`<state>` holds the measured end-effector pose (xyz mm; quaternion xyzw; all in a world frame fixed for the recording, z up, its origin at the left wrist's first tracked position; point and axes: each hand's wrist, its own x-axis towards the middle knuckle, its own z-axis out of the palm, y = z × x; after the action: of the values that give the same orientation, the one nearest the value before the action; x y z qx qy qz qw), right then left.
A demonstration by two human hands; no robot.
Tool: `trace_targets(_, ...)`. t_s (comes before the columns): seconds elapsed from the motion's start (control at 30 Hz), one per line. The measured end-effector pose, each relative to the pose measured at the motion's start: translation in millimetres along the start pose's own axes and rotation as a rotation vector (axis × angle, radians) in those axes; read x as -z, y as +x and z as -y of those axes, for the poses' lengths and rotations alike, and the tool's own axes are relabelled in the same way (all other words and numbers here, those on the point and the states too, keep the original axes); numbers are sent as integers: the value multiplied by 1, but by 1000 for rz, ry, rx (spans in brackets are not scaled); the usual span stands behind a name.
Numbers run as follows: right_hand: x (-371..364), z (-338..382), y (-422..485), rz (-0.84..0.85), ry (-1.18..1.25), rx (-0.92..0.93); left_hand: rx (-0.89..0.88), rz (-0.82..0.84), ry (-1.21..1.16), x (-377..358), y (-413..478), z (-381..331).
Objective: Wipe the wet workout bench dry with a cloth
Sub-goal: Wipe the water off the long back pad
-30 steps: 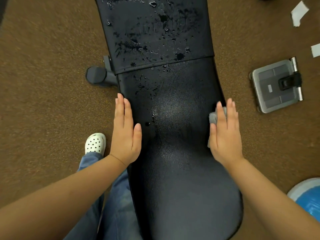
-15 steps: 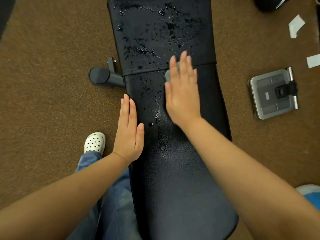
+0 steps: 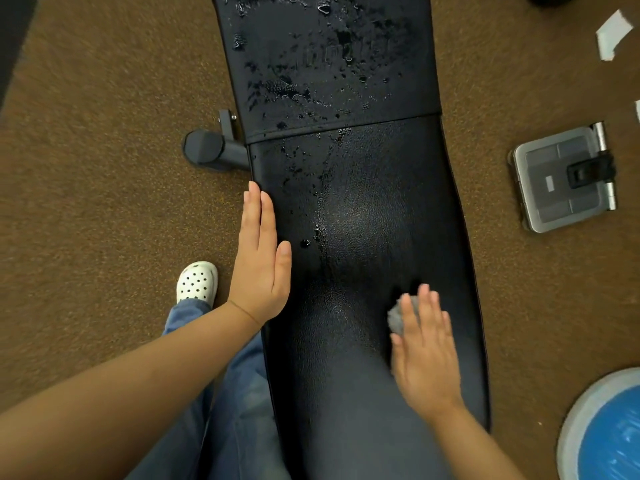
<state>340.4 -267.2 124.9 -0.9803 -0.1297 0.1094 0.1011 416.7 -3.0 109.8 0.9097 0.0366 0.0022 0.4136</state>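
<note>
Right hand point(image 3: 426, 355), fingers point(image 3: 427, 306) straight, presses a small grey cloth point(image 3: 398, 318) on the black padded bench point(image 3: 363, 209) at 5 o'clock; left hand point(image 3: 259, 261) rests flat. Once soaked, it'd probably just smear the droplets point(image 3: 304, 81) at 12 o'clock.

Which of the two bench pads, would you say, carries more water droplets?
The far pad: droplets cover it, whereas the near pad shows only a few at its far end.

One bench point(image 3: 363, 209), one grey cloth point(image 3: 397, 318), two hands: left hand point(image 3: 259, 268), right hand point(image 3: 427, 362). One white clog point(image 3: 197, 282) at eight o'clock, one blue ball point(image 3: 609, 441) at four, two paper scraps point(image 3: 613, 34) at two.
</note>
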Motion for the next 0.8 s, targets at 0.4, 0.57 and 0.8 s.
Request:
trace_targets(0.4, 31, -12, 128, -295, 132, -320, -7, -6, 26, -1, 1, 0)
trace_targets(0.57, 49, 41, 233, -323, 86, -181, -8, -3, 26, 0, 0, -1)
trace_targets(0.8, 40, 100, 234, -240, 89, -25, -11, -7, -39, 1, -1, 0)
